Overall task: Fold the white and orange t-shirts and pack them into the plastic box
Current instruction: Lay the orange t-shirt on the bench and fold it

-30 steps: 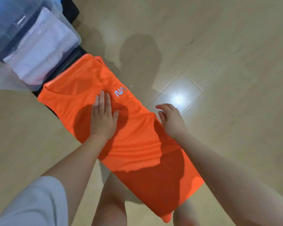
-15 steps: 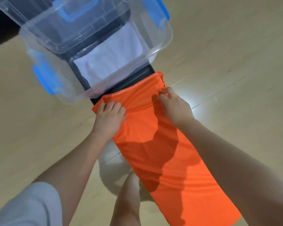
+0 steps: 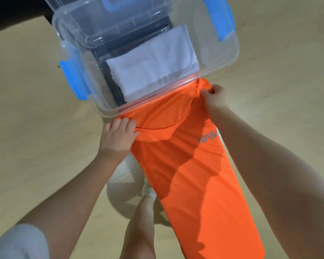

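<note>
The orange t-shirt (image 3: 191, 174), folded into a long narrow strip with a grey logo, hangs down in front of me. My left hand (image 3: 118, 139) pinches its left shoulder corner and my right hand (image 3: 213, 99) pinches the right one, both just below the near rim of the clear plastic box (image 3: 230, 58). Inside the box the folded white t-shirt (image 3: 153, 66) lies flat on a dark bottom.
The box has blue latches (image 3: 73, 79) on its left and right sides and stands on something dark. A light wooden floor (image 3: 36, 146) lies all around. My bare leg and foot (image 3: 144, 212) show below the shirt.
Both hands moved from the middle of the shirt to its collar end and gripped the shoulder corners. The shirt's top has lifted and the logo now faces me.
</note>
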`<action>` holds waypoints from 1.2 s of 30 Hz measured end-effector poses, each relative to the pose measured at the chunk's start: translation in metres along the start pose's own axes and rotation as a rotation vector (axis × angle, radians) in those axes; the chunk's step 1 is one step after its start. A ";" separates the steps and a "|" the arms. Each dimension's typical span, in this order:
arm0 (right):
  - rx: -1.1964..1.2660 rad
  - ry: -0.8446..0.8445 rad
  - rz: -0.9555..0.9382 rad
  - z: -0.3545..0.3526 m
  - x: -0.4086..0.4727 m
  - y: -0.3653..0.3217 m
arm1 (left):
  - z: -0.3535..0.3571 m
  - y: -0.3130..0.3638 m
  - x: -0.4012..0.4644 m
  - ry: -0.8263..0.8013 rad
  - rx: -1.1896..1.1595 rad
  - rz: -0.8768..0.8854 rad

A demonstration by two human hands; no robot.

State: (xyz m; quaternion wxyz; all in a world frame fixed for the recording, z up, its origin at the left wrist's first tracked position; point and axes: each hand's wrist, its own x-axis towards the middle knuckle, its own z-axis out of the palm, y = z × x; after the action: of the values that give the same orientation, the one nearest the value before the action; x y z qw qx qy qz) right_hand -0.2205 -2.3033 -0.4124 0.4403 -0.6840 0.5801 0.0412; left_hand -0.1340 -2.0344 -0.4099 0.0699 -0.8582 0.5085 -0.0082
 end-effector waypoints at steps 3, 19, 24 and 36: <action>0.002 0.068 -0.121 -0.010 0.000 -0.007 | 0.000 0.003 0.004 0.035 -0.022 -0.106; -0.746 0.010 -0.194 0.021 -0.221 0.208 | 0.005 0.098 -0.013 -0.304 -0.247 0.154; -0.633 0.037 0.233 -0.003 -0.284 0.255 | -0.019 0.122 -0.017 -0.412 -0.296 0.044; -0.431 -0.103 0.329 0.043 -0.439 0.313 | -0.038 0.149 -0.166 -0.647 -0.026 0.585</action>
State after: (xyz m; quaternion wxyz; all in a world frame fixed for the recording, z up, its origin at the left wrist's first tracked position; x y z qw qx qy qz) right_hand -0.6029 -1.9240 -0.3637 0.3009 -0.6554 0.6382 0.2693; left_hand -0.3474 -1.9635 -0.3821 0.2142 -0.6371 0.6822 0.2877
